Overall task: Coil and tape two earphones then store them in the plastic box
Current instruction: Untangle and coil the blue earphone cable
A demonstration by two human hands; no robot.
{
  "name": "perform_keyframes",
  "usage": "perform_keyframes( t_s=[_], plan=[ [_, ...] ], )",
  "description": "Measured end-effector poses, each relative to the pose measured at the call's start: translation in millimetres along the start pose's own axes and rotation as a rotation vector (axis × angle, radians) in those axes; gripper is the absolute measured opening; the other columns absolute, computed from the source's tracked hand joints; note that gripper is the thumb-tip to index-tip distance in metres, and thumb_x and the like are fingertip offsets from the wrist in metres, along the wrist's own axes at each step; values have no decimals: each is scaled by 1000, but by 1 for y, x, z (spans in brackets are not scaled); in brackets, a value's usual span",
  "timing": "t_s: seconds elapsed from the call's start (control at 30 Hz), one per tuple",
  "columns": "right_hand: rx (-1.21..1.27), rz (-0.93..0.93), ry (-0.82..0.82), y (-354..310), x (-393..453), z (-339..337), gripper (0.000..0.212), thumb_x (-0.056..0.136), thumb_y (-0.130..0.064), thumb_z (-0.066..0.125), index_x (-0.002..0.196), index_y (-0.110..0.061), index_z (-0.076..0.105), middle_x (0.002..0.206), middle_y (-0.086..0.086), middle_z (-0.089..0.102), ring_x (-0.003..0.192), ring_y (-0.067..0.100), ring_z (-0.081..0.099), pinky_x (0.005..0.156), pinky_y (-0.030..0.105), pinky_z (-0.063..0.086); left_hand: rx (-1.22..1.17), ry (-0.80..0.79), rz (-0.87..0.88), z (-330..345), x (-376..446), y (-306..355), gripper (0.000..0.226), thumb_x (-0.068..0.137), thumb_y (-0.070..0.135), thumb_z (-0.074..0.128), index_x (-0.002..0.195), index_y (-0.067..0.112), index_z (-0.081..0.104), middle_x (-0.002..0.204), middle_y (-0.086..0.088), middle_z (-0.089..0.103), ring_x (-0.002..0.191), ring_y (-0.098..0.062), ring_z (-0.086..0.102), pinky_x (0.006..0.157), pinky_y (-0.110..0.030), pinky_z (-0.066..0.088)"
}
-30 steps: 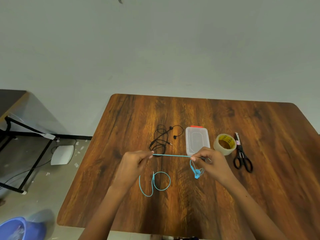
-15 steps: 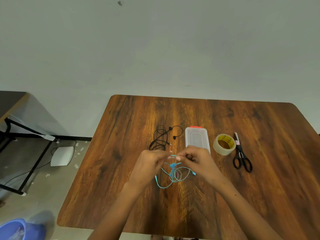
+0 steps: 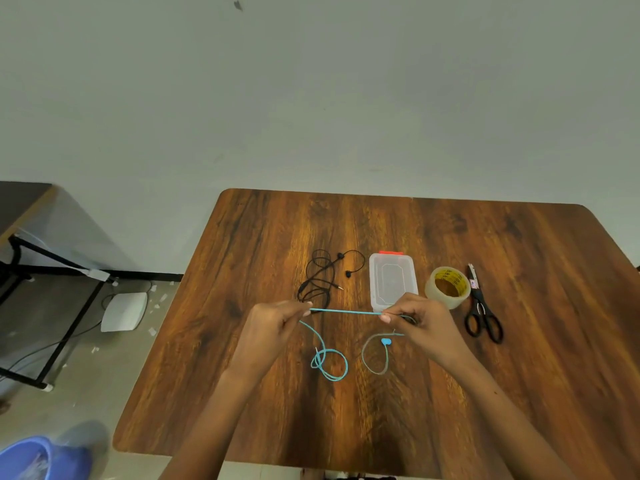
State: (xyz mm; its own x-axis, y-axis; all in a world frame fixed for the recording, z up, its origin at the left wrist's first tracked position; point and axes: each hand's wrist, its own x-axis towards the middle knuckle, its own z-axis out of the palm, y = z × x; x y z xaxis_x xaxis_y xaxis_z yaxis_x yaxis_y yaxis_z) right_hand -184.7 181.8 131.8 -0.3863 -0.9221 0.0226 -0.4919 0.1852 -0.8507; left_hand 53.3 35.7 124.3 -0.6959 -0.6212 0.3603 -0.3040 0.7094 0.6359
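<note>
Desk [image 3: 519,341]: the wooden top carries all the things of your task, set in a row at the far side of your hands, so each one is within easy reach.
Left hand [image 3: 266,337]: your fingers are curled and pinch one end of the tight part of the cord; the forearm comes up from the near edge and the hand is raised a little over the wood.
Right hand [image 3: 426,330]: it is closed on the other end of that tight part, with the thumb and first finger pinching; more cord seems to be gathered inside the fingers.
Plastic box [image 3: 392,279]: it stands with its lid on just beyond your right hand, and I judge it waits for the last step.
Tape roll [image 3: 447,287]: it lies just to the right of the box, near the scissors [image 3: 482,310], both untouched.
Black earphone [image 3: 323,277]: it lies in a loose heap to the left of the box, not coiled yet.
Blue earphone [image 3: 346,311]: you hold it stretched straight between both hands, probably to take out the twists before winding; one loop rests on the desk under your left hand, and another with an earbud hangs under your right hand.
</note>
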Motion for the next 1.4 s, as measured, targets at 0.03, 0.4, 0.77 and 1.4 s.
perform_keyframes(
  t_s=[0.03,0.4,0.77,1.4],
  plan=[
    [-7,-4,4,0,1,1,6,81,-17,73,83,-21,76,79,-11,68,78,4,63,64,10,47,5,-3,0,0,-1,-1,17,88,15,65,103,14,74,96,6,75,88,-1,69,72,-27,57],
    [-97,-147,-88,-29,8,19,6,82,-26,72,85,-27,76,77,-9,64,74,8,60,63,22,47,7,-154,98,31,15,37,36,90,32,58,119,14,66,119,-1,68,115,-11,60,96,-31,51],
    [11,-47,-115,-16,1,7,8,82,-20,71,86,-26,75,82,-11,68,82,4,63,70,14,48,14,-65,32,13,9,20,19,85,9,68,103,13,74,94,7,74,87,-2,69,75,-5,46],
    [137,43,6,-12,-3,7,11,71,-20,80,78,-26,75,76,-10,74,70,7,68,64,17,54,-6,2,-11,9,-3,8,22,82,2,70,101,12,74,93,6,74,83,-1,69,70,-24,56]
  ],
)
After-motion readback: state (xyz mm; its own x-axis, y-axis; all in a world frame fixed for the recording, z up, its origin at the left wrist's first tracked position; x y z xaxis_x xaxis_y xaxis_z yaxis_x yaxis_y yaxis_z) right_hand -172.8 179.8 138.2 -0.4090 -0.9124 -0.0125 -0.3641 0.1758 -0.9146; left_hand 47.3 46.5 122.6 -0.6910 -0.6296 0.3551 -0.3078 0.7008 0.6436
